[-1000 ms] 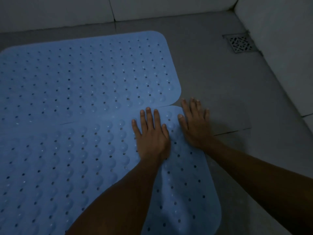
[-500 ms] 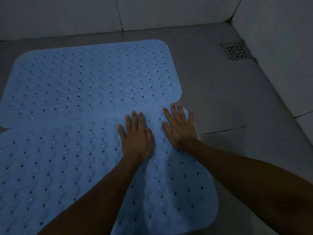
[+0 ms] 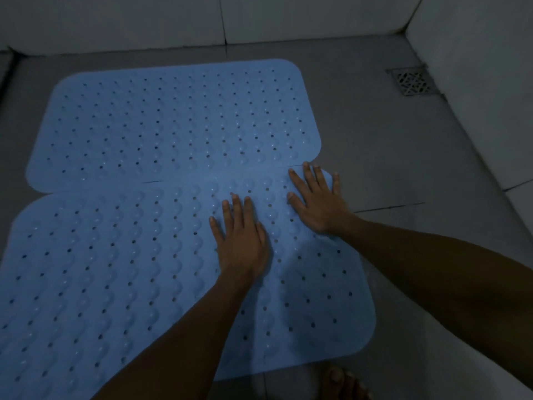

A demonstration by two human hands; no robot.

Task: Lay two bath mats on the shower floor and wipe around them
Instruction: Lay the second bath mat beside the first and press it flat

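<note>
Now your hands lie flat, fingers straight, on the near mat (image 3: 115, 284): left hand (image 3: 242, 241) mid-mat, right hand (image 3: 317, 203) at its far right corner, where earlier it lay half off the edge. Its far edge meets the far mat (image 3: 173, 125) on the floor (image 3: 389, 157). Your toes (image 3: 343, 382) now show.

Two pale blue bath mats, rounded corners, studded with rows of small holes and raised bumps. Far mat (image 3: 173, 125) flat on grey shower floor (image 3: 375, 157), long side toward back wall. Near mat (image 3: 101, 269) flat too, far edge just overlapping far mat's near edge along a thin seam. Near mat offset slightly right, reaching lower frame edge.
</note>
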